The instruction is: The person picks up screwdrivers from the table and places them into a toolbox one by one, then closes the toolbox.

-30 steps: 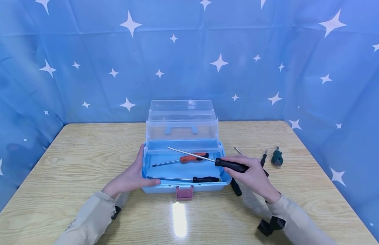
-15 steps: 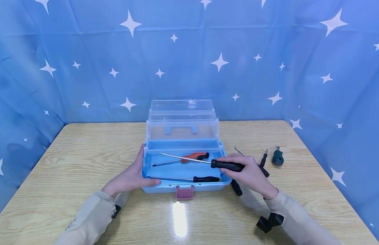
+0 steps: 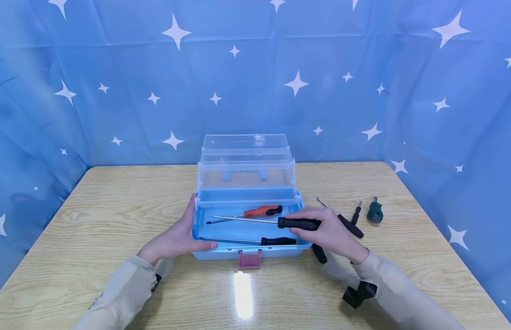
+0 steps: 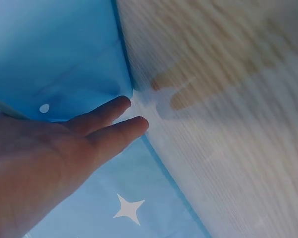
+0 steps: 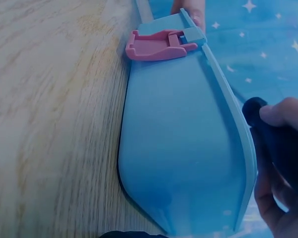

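A blue toolbox [image 3: 214, 254] stands with its clear lid [image 3: 246, 174] raised. My left hand [image 3: 173, 238] rests against its left end, thumb lying over the front rim; the left wrist view shows two straight fingers [image 4: 116, 134] beside the blue wall. The right hand [image 3: 321, 231] grips the black handle of a long screwdriver [image 3: 298, 223], held level over the box with its shaft pointing left. Inside lie a red-and-black screwdriver [image 3: 261, 211] and a black-handled screwdriver [image 3: 278, 241]. A pink latch [image 5: 156, 45] hangs at the box's front.
Right of the box lie a black-handled screwdriver [image 3: 350, 226], a small black one [image 3: 356, 215] and a stubby green one [image 3: 375, 211]. Another black handle [image 3: 319, 253] shows beside the box's front right corner. A blue star-patterned curtain [image 3: 247, 82] stands behind the wooden table [image 3: 115, 201].
My right hand has moved left and lowered the screwdriver toward the box's inside, its shaft turning more level. The left hand and the box stay in place.
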The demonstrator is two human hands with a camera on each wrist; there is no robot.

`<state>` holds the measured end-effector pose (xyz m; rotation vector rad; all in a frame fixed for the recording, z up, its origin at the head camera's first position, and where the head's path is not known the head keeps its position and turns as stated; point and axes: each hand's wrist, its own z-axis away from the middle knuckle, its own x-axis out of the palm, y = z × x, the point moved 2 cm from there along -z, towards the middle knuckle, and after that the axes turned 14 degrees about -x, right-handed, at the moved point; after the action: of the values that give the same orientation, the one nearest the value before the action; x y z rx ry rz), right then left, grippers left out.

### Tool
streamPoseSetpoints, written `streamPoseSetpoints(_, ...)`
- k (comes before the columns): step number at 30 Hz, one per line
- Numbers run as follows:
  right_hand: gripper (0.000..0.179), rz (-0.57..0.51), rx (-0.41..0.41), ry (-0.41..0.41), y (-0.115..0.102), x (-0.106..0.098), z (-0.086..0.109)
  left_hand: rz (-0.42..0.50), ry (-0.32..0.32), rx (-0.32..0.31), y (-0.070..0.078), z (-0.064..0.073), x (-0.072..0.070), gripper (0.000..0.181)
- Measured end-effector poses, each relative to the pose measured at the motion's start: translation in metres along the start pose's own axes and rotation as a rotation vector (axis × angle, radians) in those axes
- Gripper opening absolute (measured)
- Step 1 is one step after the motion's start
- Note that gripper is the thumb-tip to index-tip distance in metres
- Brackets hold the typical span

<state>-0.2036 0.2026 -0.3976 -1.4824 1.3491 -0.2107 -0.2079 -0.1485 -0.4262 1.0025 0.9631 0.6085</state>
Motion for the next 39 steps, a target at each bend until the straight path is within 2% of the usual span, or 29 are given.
streamPoseSetpoints(4,0.028,0.022,0.016,-0.013,0.000,0.001,-0.002,-0.005,-0.004,0.015,0.001,0.000,0.000,0.124)
streamPoseSetpoints(8,0.027,0.084,-0.025,-0.028,0.001,0.003,-0.006,-0.011,-0.003,0.022,0.002,0.000,-0.001,0.123)
streamPoseSetpoints(12,0.026,0.085,-0.050,-0.045,0.003,0.006,-0.011,-0.017,0.001,0.023,0.002,0.000,-0.001,0.123)
streamPoseSetpoints(18,0.026,0.063,-0.038,-0.076,0.006,0.012,-0.016,-0.024,0.003,0.030,0.001,-0.001,-0.001,0.122)
streamPoseSetpoints(24,0.025,0.096,-0.039,-0.111,0.007,0.017,-0.019,-0.006,-0.012,0.044,0.001,-0.002,-0.001,0.121)
streamPoseSetpoints(31,0.023,0.145,-0.032,-0.168,0.007,0.021,-0.023,-0.013,-0.010,0.027,0.002,0.000,0.000,0.123)
streamPoseSetpoints(34,0.022,0.163,-0.041,-0.165,0.007,0.022,-0.024,-0.017,-0.006,0.025,0.002,0.000,0.000,0.123)
streamPoseSetpoints(39,0.017,0.131,-0.052,-0.090,0.005,0.017,-0.022,-0.018,-0.005,0.016,0.001,0.001,0.000,0.122)
